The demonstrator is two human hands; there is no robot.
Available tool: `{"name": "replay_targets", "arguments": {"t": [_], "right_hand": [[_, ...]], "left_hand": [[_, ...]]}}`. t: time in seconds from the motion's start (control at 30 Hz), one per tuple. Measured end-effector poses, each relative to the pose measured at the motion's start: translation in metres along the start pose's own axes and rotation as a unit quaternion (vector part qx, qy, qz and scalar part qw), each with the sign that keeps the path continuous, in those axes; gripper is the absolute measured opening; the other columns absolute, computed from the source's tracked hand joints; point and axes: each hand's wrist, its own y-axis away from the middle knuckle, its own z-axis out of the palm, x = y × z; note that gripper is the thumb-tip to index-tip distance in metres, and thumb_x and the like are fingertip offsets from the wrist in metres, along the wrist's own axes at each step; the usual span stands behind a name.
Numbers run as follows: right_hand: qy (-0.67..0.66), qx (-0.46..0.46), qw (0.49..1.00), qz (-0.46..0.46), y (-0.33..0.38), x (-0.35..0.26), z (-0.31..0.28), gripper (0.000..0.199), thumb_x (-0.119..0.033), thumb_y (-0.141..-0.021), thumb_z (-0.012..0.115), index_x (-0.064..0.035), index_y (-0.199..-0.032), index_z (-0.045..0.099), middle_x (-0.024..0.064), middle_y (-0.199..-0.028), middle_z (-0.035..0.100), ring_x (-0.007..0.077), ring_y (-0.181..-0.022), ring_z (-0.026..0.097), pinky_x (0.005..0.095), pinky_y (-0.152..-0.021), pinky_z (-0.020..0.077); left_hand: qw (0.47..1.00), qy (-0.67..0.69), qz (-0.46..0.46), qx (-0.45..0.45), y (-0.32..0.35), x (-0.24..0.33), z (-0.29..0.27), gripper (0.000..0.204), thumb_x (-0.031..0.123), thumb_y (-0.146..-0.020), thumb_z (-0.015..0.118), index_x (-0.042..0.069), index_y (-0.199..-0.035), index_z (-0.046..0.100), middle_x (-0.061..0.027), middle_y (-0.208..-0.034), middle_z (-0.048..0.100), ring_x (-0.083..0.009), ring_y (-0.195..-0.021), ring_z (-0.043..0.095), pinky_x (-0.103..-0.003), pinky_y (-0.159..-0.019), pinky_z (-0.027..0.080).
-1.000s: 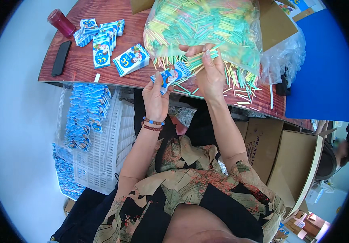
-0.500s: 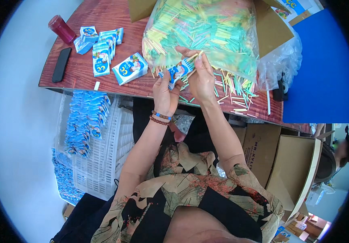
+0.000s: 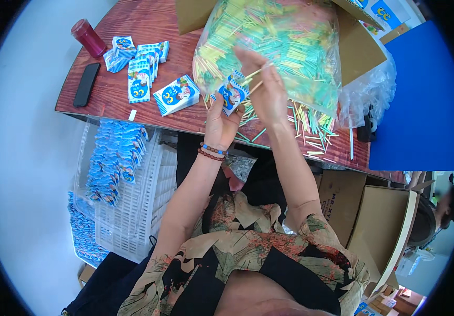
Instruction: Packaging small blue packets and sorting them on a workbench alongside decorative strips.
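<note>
My left hand [image 3: 221,123] grips a small blue-and-white packet [image 3: 232,97] at its lower end, over the table's near edge. Just to its right is my right hand [image 3: 269,101], blurred at the fingertips, with a thin yellow straw-like stick [image 3: 253,76] at its thumb and fingers. The stick's other end meets the packet's upper right side; whether it is inside, I cannot tell. Behind both hands lies a large clear bag [image 3: 290,45] of short pastel sticks. Loose sticks [image 3: 313,124] are scattered at its near right. A similar packet [image 3: 177,96] lies left of my left hand.
More packets [image 3: 140,81] lie on the reddish wooden table [image 3: 113,97], near a black phone [image 3: 87,84] and a red-filled jar [image 3: 88,38]. A white crate [image 3: 127,226] and packets fill the lower left. Cardboard flaps [image 3: 361,50] flank the bag; a carton [image 3: 379,224] stands at right.
The packet has tilted more upright in my left hand. My right hand has drawn slightly away from it to the right, showing the sticks between. The whole view has shifted a little.
</note>
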Motion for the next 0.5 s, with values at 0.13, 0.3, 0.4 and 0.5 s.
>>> {"name": "replay_targets", "arguments": {"t": [0.13, 0.3, 0.4, 0.5], "right_hand": [[-0.102, 0.093, 0.989, -0.042, -0.002, -0.005, -0.013, 0.037, -0.029, -0.099, 0.045, 0.0006, -0.119, 0.053, 0.013, -0.109, 0.059, 0.0222, -0.107, 0.053, 0.04, -0.097, 0.0418], [0.159, 0.145, 0.973, 0.08, 0.01, -0.025, -0.007, 0.022, -0.026, -0.095, 0.058, -0.0057, -0.103, 0.06, -0.0044, -0.069, 0.047, 0.0054, -0.06, 0.041, 0.0228, -0.056, 0.0343], [0.346, 0.087, 0.931, 0.073, 0.006, -0.012, 0.012, 0.017, -0.02, -0.088, 0.066, -0.0063, -0.097, 0.061, -0.0089, -0.062, 0.043, 0.0013, -0.056, 0.034, 0.0209, -0.05, 0.0265], [0.308, -0.014, 0.946, 0.1, -0.006, -0.007, -0.002, 0.018, -0.016, -0.084, 0.07, -0.0063, -0.097, 0.063, -0.0091, -0.063, 0.043, 0.0009, -0.058, 0.034, 0.0214, -0.051, 0.0262]], "left_hand": [[0.999, 0.036, -0.016, -0.009, 0.001, 0.003, 0.002, 0.037, 0.021, -0.09, 0.063, 0.015, -0.124, 0.049, -0.0036, -0.121, 0.057, -0.0172, -0.105, 0.057, -0.037, -0.084, 0.05], [1.0, 0.002, 0.021, -0.013, -0.005, 0.014, 0.013, 0.039, 0.022, -0.089, 0.065, 0.012, -0.124, 0.05, -0.0031, -0.119, 0.059, -0.0174, -0.106, 0.057, -0.037, -0.086, 0.05], [0.999, -0.021, 0.019, -0.02, -0.001, 0.014, 0.027, 0.038, 0.021, -0.089, 0.064, 0.011, -0.124, 0.05, -0.003, -0.116, 0.06, -0.017, -0.106, 0.058, -0.037, -0.086, 0.05], [0.997, -0.05, 0.026, -0.045, 0.006, 0.026, 0.023, 0.035, 0.02, -0.092, 0.061, 0.01, -0.124, 0.051, -0.0042, -0.117, 0.06, -0.0178, -0.105, 0.059, -0.038, -0.086, 0.052]]}}
